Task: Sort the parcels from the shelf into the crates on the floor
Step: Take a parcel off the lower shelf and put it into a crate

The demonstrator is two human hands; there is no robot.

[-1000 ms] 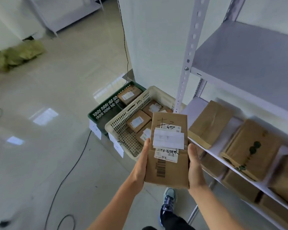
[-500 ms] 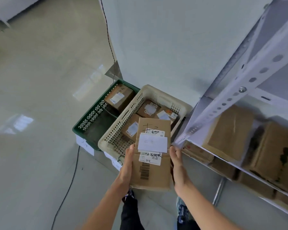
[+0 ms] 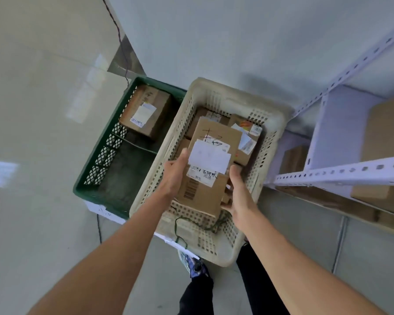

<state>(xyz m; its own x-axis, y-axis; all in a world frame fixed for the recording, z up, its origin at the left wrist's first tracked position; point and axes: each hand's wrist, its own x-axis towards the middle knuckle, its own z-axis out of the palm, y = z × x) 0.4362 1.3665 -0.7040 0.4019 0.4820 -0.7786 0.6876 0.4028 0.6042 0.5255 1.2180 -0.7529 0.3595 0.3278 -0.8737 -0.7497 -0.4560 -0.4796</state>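
- Left hand (image 3: 173, 176): fingers clasp the left long edge of the held parcel (image 3: 206, 169), thumb lying along the top face beside the white label
- Right hand (image 3: 237, 189): palm and fingers pressed flat against the parcel's right edge; the two hands grasp the box between them
- Held parcel: brown cardboard box, tilted, inside the mouth of the cream crate (image 3: 271, 123), above that crate's contents; whether its underside touches anything below cannot be told
- Held parcel markings: handwritten black characters near the far end, a blank white sheet over a printed label, a barcode near the left hand
- Cream crate: perforated walls, standing on the floor just beside the shelf unit (image 3: 341, 173); it holds several cardboard parcels at the far end, among them a box with orange print and white labels (image 3: 248, 135); exact count hidden by the held parcel
- Cream crate, near end: bare perforated bottom with a dark cord (image 3: 180, 226) lying across it
- Green crate (image 3: 96, 169): touching the cream crate's left side; it holds one labelled cardboard box (image 3: 146, 112) at the far end, the remainder of its bottom bare
- Shelf unit: white metal, to the right, carrying more brown parcels (image 3: 387, 128) on its levels
- Paper tags (image 3: 100, 209) are fixed to the near ends of both crates; writing illegible
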